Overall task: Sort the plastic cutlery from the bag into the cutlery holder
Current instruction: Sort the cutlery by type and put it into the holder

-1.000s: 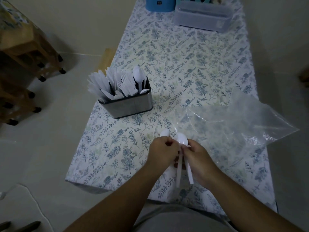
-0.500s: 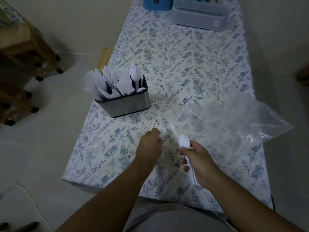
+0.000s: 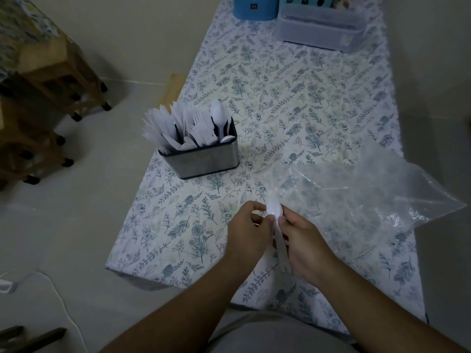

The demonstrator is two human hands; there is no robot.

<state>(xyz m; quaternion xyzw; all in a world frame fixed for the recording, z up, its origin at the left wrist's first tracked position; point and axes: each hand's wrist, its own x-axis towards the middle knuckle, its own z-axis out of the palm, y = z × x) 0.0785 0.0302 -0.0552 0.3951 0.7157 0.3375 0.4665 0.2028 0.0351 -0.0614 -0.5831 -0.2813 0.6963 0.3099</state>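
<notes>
Holding the spoons [image 3: 274, 212] low centre in the head view, your left hand [image 3: 248, 229] and right hand [image 3: 300, 242] meet, both pinching them. Square the handles into one bundle, then carry them to the holder [image 3: 204, 159], left of centre, rightmost compartment. The bag [image 3: 369, 192] at right looks empty.

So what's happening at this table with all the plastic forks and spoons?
A person is sorting plastic cutlery. Both hands meet over the near part of the table: the right hand grips white spoons by their handles, and the left hand pinches them near the bowls. The clear bag lies to the right. The metal cutlery holder already stands full of knives, forks and spoons.
</notes>
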